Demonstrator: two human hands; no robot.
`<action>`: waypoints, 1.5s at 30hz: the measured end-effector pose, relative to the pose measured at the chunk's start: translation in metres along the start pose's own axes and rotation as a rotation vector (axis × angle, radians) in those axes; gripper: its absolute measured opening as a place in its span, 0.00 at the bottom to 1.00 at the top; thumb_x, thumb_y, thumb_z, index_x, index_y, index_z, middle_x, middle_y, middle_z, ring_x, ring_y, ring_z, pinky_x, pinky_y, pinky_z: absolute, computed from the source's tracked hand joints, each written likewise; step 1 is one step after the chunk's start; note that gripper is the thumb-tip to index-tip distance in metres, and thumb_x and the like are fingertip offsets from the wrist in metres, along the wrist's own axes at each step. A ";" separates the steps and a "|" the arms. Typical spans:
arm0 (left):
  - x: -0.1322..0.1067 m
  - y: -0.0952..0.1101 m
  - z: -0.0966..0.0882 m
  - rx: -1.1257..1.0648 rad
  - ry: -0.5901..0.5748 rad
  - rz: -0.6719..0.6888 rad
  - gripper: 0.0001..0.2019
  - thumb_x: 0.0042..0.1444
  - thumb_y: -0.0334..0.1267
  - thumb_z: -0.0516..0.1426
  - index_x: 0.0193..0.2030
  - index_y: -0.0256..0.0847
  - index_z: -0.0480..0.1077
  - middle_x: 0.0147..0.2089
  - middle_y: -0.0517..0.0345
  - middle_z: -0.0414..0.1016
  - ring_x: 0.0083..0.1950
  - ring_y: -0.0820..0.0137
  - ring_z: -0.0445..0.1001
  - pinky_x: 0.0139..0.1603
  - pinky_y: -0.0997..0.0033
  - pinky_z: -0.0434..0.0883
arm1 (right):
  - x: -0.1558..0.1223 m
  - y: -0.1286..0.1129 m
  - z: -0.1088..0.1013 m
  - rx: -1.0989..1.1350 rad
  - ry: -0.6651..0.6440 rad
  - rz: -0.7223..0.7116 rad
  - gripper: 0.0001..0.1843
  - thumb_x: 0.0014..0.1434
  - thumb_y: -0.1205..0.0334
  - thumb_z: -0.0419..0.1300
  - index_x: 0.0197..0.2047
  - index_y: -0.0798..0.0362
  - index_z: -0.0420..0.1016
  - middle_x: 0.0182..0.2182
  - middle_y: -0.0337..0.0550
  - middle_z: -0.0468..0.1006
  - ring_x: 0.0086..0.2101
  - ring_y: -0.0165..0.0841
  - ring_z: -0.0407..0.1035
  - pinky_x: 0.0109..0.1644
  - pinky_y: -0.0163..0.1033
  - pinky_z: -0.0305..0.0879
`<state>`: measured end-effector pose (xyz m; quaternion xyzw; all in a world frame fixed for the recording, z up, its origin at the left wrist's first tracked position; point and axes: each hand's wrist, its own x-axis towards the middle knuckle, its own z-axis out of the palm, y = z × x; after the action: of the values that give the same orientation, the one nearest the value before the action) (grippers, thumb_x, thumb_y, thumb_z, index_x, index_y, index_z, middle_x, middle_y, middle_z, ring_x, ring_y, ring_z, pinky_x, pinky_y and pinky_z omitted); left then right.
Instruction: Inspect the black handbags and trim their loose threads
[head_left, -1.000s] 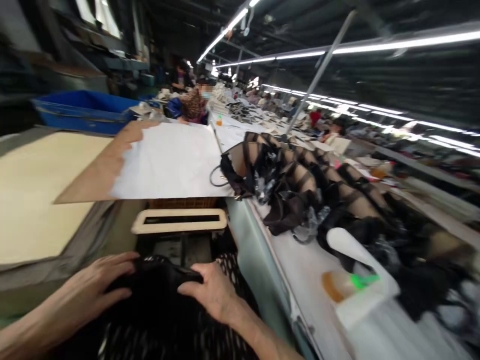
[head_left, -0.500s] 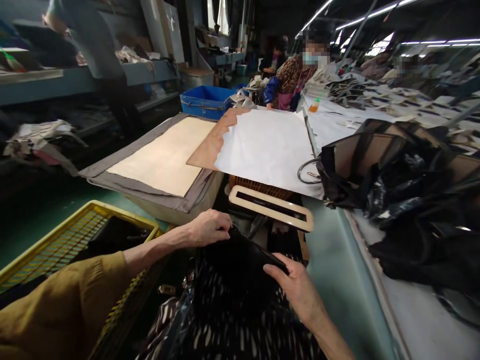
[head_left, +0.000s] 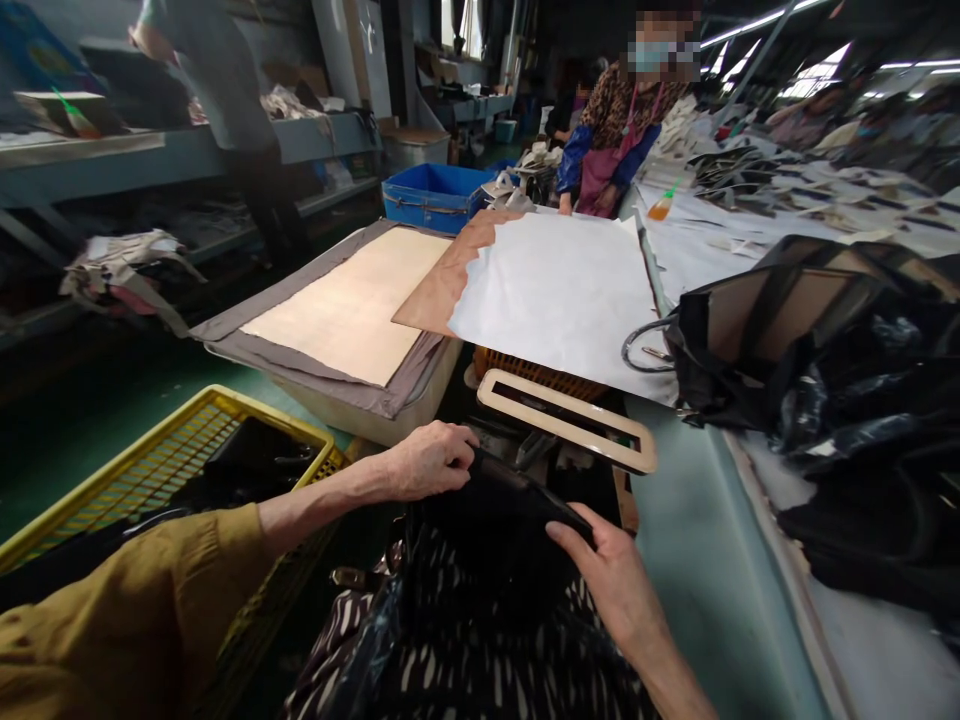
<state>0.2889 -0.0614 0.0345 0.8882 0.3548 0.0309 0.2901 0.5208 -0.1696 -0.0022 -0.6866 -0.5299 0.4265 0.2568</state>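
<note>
A black bag (head_left: pixel 487 545) lies across my lap, with its upper edge lifted between my two hands. My left hand (head_left: pixel 433 460) grips the top left corner with curled fingers. On the right end of the same edge, my right hand (head_left: pixel 600 560) pinches the material between thumb and fingers. Clear plastic and a small metal fitting (head_left: pixel 358 579) show at the bag's left side. Just beyond the hands is an oblong cream frame (head_left: pixel 562 420) with a long slot. The bag's lower part blends into the patterned dark cloth on my lap.
At left stands a yellow basket (head_left: pixel 202 400) with black items in it. Ahead are a cloth-covered bin (head_left: pixel 300 385) and a white sheet (head_left: pixel 555 290) on a brown board. Black bags (head_left: pixel 810 350) pile on the right-hand table. A co-worker (head_left: pixel 622 130) stands behind the sheet.
The view has swung slightly left, so the surroundings sit further right. Both hands keep hold of the bag's edge. The masked co-worker behind the sheet appears more upright.
</note>
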 end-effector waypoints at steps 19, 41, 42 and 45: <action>0.009 0.003 0.012 0.016 0.103 -0.064 0.07 0.46 0.30 0.51 0.18 0.36 0.61 0.25 0.60 0.67 0.28 0.75 0.62 0.31 0.76 0.57 | -0.003 0.004 0.003 -0.005 0.066 -0.027 0.23 0.57 0.45 0.50 0.47 0.51 0.72 0.46 0.42 0.75 0.48 0.38 0.66 0.52 0.39 0.61; 0.014 0.007 0.025 0.072 0.116 -0.003 0.07 0.43 0.30 0.50 0.17 0.37 0.57 0.22 0.60 0.65 0.27 0.74 0.61 0.30 0.74 0.57 | 0.008 -0.023 0.013 -0.366 0.073 -0.110 0.12 0.58 0.54 0.52 0.35 0.43 0.76 0.28 0.34 0.79 0.32 0.32 0.71 0.34 0.33 0.61; 0.014 0.007 0.025 0.066 0.120 -0.007 0.07 0.43 0.30 0.50 0.17 0.37 0.56 0.22 0.60 0.65 0.26 0.74 0.60 0.29 0.75 0.57 | 0.009 -0.023 0.013 -0.375 0.075 -0.112 0.12 0.59 0.54 0.51 0.35 0.43 0.76 0.27 0.34 0.78 0.31 0.32 0.71 0.33 0.33 0.61; 0.013 0.007 0.025 0.055 0.137 -0.022 0.08 0.42 0.30 0.50 0.16 0.37 0.56 0.22 0.60 0.64 0.26 0.74 0.60 0.29 0.74 0.56 | 0.009 -0.023 0.014 -0.411 0.082 -0.122 0.13 0.59 0.53 0.51 0.33 0.44 0.75 0.25 0.33 0.77 0.28 0.31 0.70 0.32 0.33 0.59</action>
<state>0.3095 -0.0692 0.0149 0.8877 0.3842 0.0790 0.2411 0.4983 -0.1551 0.0061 -0.7080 -0.6353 0.2651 0.1579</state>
